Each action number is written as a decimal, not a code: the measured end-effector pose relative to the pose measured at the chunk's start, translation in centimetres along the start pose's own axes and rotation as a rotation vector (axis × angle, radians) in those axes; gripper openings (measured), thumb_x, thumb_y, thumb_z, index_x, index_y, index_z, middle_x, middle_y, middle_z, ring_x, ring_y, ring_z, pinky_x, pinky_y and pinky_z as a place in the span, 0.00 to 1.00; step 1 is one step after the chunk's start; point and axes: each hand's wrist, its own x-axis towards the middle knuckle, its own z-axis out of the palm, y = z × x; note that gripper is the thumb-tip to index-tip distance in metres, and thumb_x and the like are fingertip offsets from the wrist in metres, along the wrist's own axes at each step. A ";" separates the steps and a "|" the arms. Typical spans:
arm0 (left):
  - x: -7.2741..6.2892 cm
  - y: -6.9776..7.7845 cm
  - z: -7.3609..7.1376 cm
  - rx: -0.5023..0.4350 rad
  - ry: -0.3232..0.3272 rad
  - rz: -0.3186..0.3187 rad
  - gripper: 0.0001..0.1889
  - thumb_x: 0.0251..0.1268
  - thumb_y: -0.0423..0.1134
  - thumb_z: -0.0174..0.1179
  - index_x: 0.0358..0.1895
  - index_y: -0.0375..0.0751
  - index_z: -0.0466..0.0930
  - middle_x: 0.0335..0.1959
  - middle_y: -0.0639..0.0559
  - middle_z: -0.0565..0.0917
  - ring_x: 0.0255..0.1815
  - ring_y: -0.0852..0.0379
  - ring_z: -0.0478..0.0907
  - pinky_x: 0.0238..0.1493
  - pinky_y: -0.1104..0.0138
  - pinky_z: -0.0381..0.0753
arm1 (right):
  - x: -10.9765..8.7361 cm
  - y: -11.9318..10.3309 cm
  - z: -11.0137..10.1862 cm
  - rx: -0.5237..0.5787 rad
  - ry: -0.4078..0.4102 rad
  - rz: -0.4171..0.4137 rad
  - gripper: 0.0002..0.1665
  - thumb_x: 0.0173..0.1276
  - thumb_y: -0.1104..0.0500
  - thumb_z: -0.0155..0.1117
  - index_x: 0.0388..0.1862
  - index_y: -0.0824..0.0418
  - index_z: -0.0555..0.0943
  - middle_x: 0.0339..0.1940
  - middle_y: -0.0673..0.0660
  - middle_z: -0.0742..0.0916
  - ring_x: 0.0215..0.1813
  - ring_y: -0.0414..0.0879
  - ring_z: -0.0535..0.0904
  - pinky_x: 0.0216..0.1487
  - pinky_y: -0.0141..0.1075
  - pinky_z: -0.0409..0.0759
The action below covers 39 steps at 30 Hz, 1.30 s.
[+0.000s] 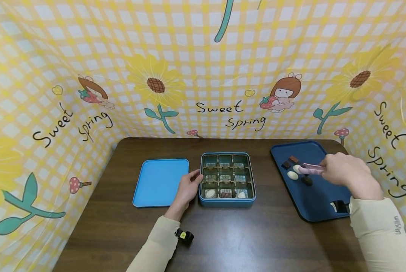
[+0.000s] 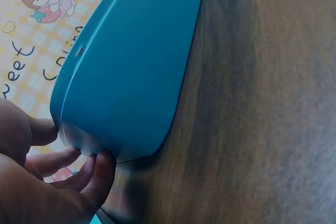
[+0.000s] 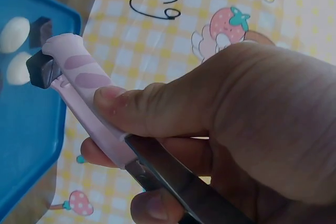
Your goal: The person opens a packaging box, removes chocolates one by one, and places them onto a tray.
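My right hand (image 1: 349, 172) grips pink-tipped tongs (image 1: 311, 169) with dark metal handles, thumb over the upper arm in the right wrist view. Their tips overlap a white oval chocolate (image 1: 296, 169) in the head view. A dark faceted chocolate (image 3: 43, 69) shows right at those tips in the right wrist view; I cannot tell whether they pinch it. My left hand (image 1: 188, 187) rests on the left side of a blue tin (image 1: 226, 203), thumb at the rim and fingers on the wall. The tin's divider has nine compartments; the front row holds white, dark and white chocolates.
A dark blue tray (image 1: 316, 206) at the right bears another white chocolate (image 1: 292, 175), a brown one (image 1: 294, 159) and dark ones (image 1: 306, 181). Left of the tin lies a light blue lid (image 1: 160, 183) on the brown table (image 1: 216, 241). Yellow checked cloth (image 1: 203, 75) surrounds the table.
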 end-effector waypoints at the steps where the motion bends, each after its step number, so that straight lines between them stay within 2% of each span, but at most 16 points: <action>1: 0.0 0.0 0.0 -0.001 0.001 -0.001 0.24 0.79 0.41 0.54 0.72 0.35 0.71 0.66 0.38 0.77 0.66 0.43 0.74 0.62 0.50 0.76 | -0.1 0.2 0.0 0.003 -0.004 0.006 0.12 0.67 0.59 0.62 0.45 0.57 0.87 0.30 0.55 0.82 0.29 0.52 0.73 0.27 0.46 0.67; 8: 0.0 0.0 0.0 0.000 -0.005 -0.006 0.24 0.79 0.41 0.54 0.72 0.35 0.71 0.66 0.37 0.76 0.66 0.42 0.73 0.63 0.50 0.75 | -0.6 1.9 0.5 0.041 -0.032 0.048 0.07 0.69 0.58 0.61 0.37 0.57 0.85 0.27 0.55 0.79 0.29 0.52 0.72 0.27 0.46 0.66; 22: -0.2 0.0 -0.1 -0.001 0.000 -0.002 0.24 0.79 0.41 0.54 0.72 0.35 0.71 0.66 0.38 0.76 0.66 0.42 0.74 0.62 0.49 0.76 | 0.0 4.4 2.2 0.045 -0.067 0.076 0.10 0.71 0.55 0.60 0.35 0.58 0.84 0.27 0.57 0.79 0.29 0.54 0.72 0.28 0.48 0.68; 32: -0.1 0.1 0.0 -0.007 -0.002 -0.007 0.24 0.79 0.41 0.54 0.72 0.36 0.71 0.66 0.38 0.76 0.66 0.43 0.74 0.63 0.50 0.76 | 0.6 4.8 3.5 0.068 -0.070 0.085 0.10 0.69 0.55 0.61 0.30 0.58 0.83 0.24 0.55 0.78 0.28 0.52 0.72 0.28 0.47 0.67; 39: 0.0 0.0 0.0 -0.002 0.000 -0.010 0.24 0.79 0.42 0.54 0.72 0.36 0.71 0.66 0.39 0.77 0.65 0.44 0.74 0.62 0.50 0.76 | 0.8 4.9 3.6 0.062 -0.080 0.096 0.12 0.69 0.55 0.62 0.32 0.63 0.83 0.26 0.58 0.79 0.28 0.54 0.73 0.28 0.48 0.69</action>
